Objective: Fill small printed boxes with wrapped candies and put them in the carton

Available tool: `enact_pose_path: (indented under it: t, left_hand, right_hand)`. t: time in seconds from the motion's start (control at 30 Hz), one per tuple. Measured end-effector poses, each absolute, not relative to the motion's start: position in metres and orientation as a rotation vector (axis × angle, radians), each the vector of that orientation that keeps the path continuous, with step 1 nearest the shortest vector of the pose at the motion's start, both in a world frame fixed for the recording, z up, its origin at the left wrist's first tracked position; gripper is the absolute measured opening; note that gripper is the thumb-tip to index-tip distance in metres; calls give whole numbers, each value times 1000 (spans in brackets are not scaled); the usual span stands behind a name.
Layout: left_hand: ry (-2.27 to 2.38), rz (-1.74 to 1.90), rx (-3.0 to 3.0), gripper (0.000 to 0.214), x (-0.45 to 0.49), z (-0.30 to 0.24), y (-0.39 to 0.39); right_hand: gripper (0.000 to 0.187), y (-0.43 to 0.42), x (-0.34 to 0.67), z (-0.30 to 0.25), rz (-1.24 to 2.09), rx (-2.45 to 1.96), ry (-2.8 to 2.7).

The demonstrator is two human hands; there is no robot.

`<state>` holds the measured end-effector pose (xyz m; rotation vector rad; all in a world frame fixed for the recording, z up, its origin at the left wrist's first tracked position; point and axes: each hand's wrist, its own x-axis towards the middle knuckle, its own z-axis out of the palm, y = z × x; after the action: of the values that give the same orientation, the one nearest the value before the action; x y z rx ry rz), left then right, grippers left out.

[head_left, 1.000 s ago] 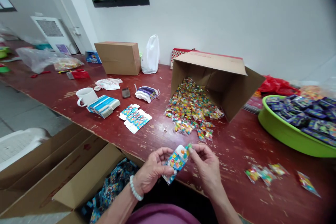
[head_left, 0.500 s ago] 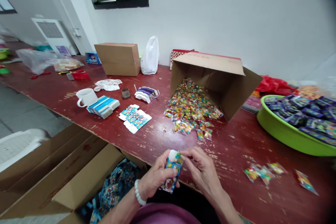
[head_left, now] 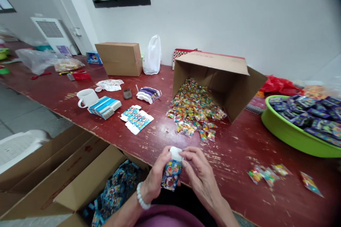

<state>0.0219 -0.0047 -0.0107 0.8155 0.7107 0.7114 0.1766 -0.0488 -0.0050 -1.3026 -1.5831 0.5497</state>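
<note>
My left hand, a pale bead bracelet at its wrist, is closed around a small blue printed candy box held upright at the table's near edge. The box's white top flap stands up. My right hand is closed, with its thumb and fingertips pinching the right edge of that flap. No candy packet shows at the box's mouth. Beyond my hands, small clear packets of colourful candy spill from a tipped carton. Flattened blue box blanks lie to their left.
A green basin of dark packs stands at the right, with loose candy packets before it. Below the table at left, an open carton holds blue boxes. A white mug stands beside stacked blue blanks.
The green candy packet at the box's mouth is now out of sight. My right fingers have shifted slightly left onto the white flap, and the box is turned more upright.
</note>
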Motion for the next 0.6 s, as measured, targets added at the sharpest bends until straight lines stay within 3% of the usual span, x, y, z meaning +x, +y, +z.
enact_pose_path:
  t: [0.13,0.3,0.6]
  left_hand:
    - [759,671,632,43,24,-8,-2]
    - [814,726,649,32,24,-11,-7]
    - [735,765,871,36,23,-5,-7]
  right_hand:
    - [11,-49,174,-14,514,-1342,-1392]
    - [12,-52,168,-18,645,-1286,-1417]
    - [16,-44,165,-13,1046,-1173,-1165]
